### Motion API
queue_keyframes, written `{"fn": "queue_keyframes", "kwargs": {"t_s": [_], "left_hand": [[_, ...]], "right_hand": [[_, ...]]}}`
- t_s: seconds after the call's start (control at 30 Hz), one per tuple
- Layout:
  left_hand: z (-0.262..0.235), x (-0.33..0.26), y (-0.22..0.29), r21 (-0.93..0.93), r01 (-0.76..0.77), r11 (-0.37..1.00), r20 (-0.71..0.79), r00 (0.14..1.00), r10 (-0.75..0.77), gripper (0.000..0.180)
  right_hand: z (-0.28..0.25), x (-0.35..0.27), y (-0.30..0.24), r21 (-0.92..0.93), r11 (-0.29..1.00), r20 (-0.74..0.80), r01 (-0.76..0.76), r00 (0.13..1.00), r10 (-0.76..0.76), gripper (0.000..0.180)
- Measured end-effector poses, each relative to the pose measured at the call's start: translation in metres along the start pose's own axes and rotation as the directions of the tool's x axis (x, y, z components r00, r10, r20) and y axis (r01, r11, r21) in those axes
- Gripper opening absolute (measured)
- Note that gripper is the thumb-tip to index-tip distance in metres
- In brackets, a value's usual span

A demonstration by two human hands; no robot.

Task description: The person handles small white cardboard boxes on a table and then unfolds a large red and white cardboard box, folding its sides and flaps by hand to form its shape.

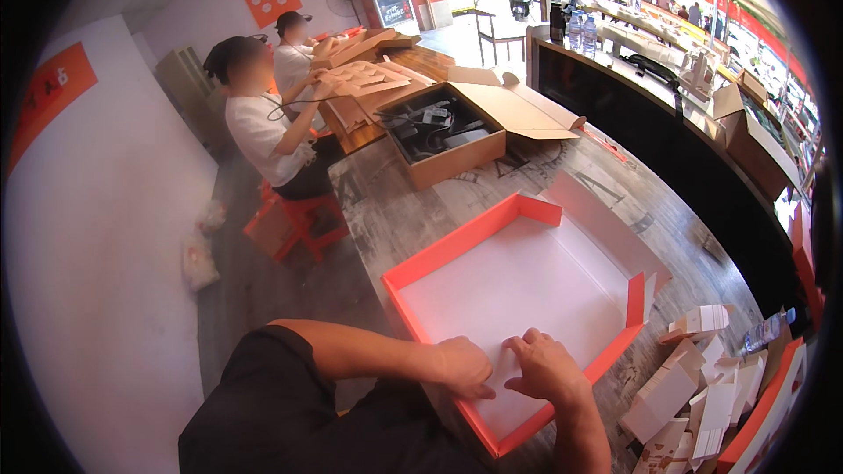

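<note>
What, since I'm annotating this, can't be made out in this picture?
All in the head view:
Orange box: walls partly hidden behind left forearm and right wrist.
Left hand: palm hidden by its own back.
Dark items in the brown box: too small and dim to identify.
Carton pile: cut off by the lower edge.

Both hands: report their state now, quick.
Left hand: fingers curled over the red-walled box; whether it grips anything cannot be told.
Right hand: open, thumb apart from the fingers, nothing visible between them.
</note>
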State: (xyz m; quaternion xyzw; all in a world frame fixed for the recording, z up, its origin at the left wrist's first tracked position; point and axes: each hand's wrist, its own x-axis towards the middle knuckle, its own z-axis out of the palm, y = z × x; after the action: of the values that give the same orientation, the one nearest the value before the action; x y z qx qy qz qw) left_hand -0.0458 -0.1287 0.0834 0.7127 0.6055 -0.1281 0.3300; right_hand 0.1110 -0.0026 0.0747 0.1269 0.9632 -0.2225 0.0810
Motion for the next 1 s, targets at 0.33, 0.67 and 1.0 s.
{"fn": "queue_keyframes", "kwargs": {"t_s": [0.33,0.67,1.0], "left_hand": [[-0.033,-0.046,-0.128,0.143,0.078,0.987,-0.84,0.536,0.08,0.035],[-0.036,-0.059,-0.176,-0.254,0.396,0.882,-0.644,0.611,-0.46,0.036],[-0.022,-0.053,-0.198,-0.46,0.259,0.849,-0.63,0.578,-0.518,0.043]], "right_hand": [[0.003,0.001,0.003,0.056,0.998,-0.009,0.0,1.0,0.0,0.056],[-0.001,0.003,0.001,0.066,0.998,-0.007,-0.02,1.0,0.021,0.058],[-0.002,0.002,0.002,0.091,0.996,-0.013,-0.023,1.0,0.024,0.06]]}}
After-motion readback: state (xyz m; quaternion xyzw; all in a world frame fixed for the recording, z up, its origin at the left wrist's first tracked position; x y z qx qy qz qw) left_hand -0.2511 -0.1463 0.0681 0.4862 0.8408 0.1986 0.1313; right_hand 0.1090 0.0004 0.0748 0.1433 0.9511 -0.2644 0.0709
